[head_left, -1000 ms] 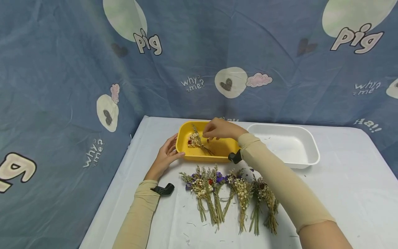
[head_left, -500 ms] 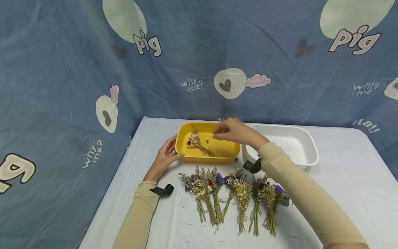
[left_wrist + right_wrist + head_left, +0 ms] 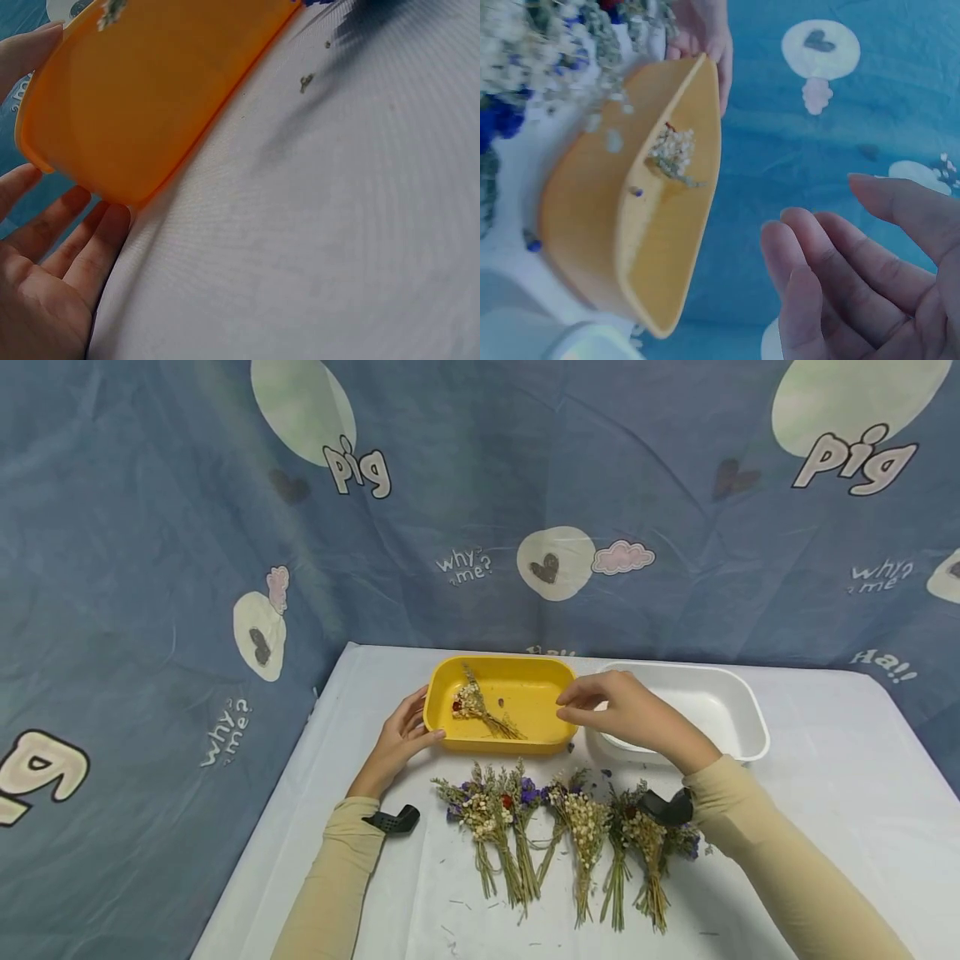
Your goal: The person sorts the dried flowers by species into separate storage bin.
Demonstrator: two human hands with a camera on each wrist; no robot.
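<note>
My left hand [image 3: 405, 731] holds the left end of a yellow plastic tray [image 3: 540, 745], its thumb at the front corner. Several fingertips [image 3: 112, 217] touch the outer end wall in the left wrist view. Inside the tray lies one small dried-flower bouquet [image 3: 471, 700], its stems angled toward the front right. My right hand [image 3: 626, 710] hovers above the gap between that tray and a white tray [image 3: 705, 693]. Its fingers hang loosely bent, and nothing shows between them in the right wrist view.
Several dried-flower bouquets [image 3: 587, 827] lie in a row before the trays, stems toward me. Small plant crumbs dot the white tablecloth [image 3: 420, 893]. A blue printed curtain [image 3: 450, 610] stands behind the table and to its left.
My right hand has moved right and toward me, from over the yellow tray to its right end beside the white tray. My left hand has stayed on the yellow tray.
</note>
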